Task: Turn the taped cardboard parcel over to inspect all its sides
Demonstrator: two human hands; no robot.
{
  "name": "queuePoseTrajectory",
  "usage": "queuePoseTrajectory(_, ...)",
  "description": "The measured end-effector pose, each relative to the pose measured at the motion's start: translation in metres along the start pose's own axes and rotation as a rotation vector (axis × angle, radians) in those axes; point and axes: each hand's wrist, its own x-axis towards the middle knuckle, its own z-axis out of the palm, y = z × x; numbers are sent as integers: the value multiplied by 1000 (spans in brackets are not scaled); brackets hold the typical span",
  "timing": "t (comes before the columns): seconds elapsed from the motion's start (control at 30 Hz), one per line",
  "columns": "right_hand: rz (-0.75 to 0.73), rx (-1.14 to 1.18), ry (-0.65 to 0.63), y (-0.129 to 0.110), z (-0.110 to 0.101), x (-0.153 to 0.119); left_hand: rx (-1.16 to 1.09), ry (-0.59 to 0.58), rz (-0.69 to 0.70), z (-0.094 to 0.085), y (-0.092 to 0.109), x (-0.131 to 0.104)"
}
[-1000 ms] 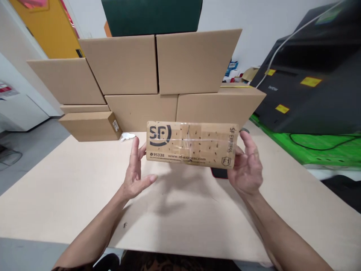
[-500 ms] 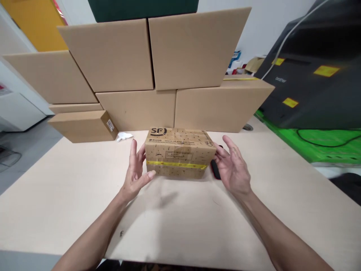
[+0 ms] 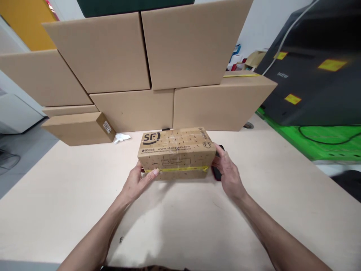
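A printed cardboard box with SF lettering and a strip of yellow tape along its front is between my two hands. My left hand grips its left end, the thumb pressed on the front face near the tape and the other fingers hidden behind the side. On the other end, my right hand is closed against the right side, its fingertips partly hidden. The box looks slightly tilted; whether it touches the table cannot be seen clearly. A dark phone-like object lies by my right hand, partly covered.
Large plain cartons are stacked along the back of the table. A smaller brown carton and a crumpled white tissue are at back left. A big black machine or case stands on a green surface at right.
Both hands have closed in on the ends of the SF box. Its top face now shows more sharply, and its left end has shifted slightly left. The camera view has moved a little.
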Motion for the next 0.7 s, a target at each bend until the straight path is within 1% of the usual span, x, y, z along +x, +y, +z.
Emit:
queuePoseTrajectory(0.07, -24, -8, 85, -9, -4, -1, 101, 65, -9, -3, 4, -4)
queuePoseTrajectory(0.1, -27, -6, 122, -13, -5, -1, 116, 80, -10, -3, 6, -6)
queuePoseTrajectory(0.2, -59, 5, 198, -25, -5, -1, 61, 120, -15, -3, 6, -8)
queuePoseTrajectory(0.3, -69, 31, 269, -32, -1, 1, -16, 201, 9, -2, 1, -7)
queuePoseTrajectory(0.4, -50, 82, 325, -36, 1, 4, -114, 235, 129, -4, -9, -6)
queuePoseTrajectory(0.5, -24, 139, 355, -37, 2, 5, -250, 207, 303, -6, -17, -5)
queuePoseTrajectory(0.6, -42, 221, 356, -39, 1, 2, -370, 207, 445, -6, -18, -7)
queuePoseTrajectory(0.67, -58, 272, 351, -40, 2, 0, -417, 214, 513, -4, -17, -8)
queuePoseTrajectory(0.7, -61, 283, 350, -40, 3, 0, -424, 198, 531, -2, -16, -9)
